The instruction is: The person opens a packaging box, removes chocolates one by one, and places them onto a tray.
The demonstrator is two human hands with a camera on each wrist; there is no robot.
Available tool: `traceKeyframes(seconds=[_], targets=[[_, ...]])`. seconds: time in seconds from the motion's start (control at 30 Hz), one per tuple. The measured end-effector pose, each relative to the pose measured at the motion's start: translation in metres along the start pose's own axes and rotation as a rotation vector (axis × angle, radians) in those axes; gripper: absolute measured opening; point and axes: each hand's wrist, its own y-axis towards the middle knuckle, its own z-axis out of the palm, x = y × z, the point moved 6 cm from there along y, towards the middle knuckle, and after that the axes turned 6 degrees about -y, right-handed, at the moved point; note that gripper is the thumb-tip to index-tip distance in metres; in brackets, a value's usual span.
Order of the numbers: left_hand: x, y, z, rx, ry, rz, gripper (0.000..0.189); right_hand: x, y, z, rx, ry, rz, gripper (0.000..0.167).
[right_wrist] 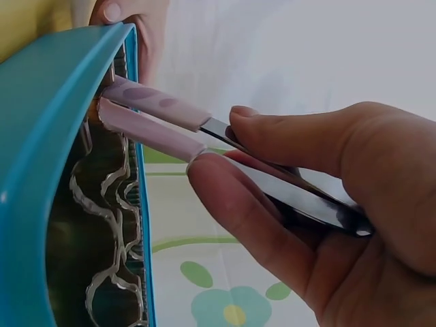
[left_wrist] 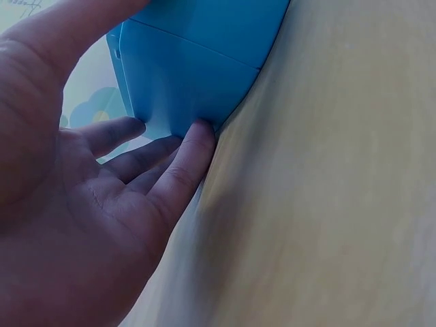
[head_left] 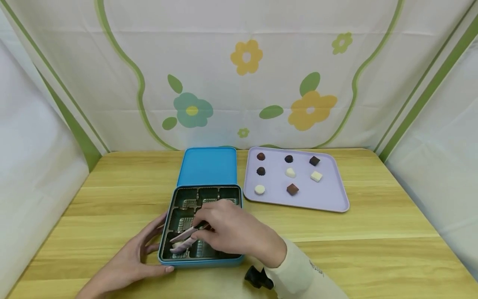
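My right hand (head_left: 239, 226) pinches metal tweezers (right_wrist: 293, 194) whose tips wear pale lilac sleeves (right_wrist: 153, 129). The tips reach down into the front-left compartment of a blue tin (head_left: 203, 263), with a small whitish piece (head_left: 177, 244) between them. A dark plastic insert (head_left: 169, 224) divides the tin into several compartments. My left hand (head_left: 128, 253) steadies the tin at its front-left corner. Its thumb lies along the front wall, and the other fingers (left_wrist: 194, 153) are extended against the left side, as the left wrist view shows. My right hand hides part of the insert.
The tin's blue lid (head_left: 208, 166) extends behind it. A lilac tray (head_left: 321, 201) to the right carries several brown, dark and white chocolates (head_left: 293, 189), spaced apart. Behind the wooden table (head_left: 366, 253) hangs a flowered white cloth (head_left: 224, 83). A black fitting (head_left: 257, 277) sits by my right cuff.
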Motion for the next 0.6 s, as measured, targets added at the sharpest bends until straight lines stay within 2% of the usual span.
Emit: traceKeyframes(seconds=[0.2,0.3,0.43,0.6], targets=[[0.001,0.0,0.001,0.011,-0.026,-0.021,0.114,-0.007,-0.005,-0.002,-0.05,0.083,0.001,0.013],[0.001,0.0,0.001,0.012,-0.027,-0.025,0.115,-0.014,-0.01,-0.005,-0.101,0.156,-0.009,0.013],[0.001,0.0,0.001,0.004,-0.019,-0.027,0.116,-0.027,-0.015,-0.008,-0.179,0.296,-0.03,0.011],[0.002,0.0,0.002,0.019,-0.043,-0.06,0.116,-0.043,-0.018,-0.003,-0.18,0.524,0.02,0.012]])
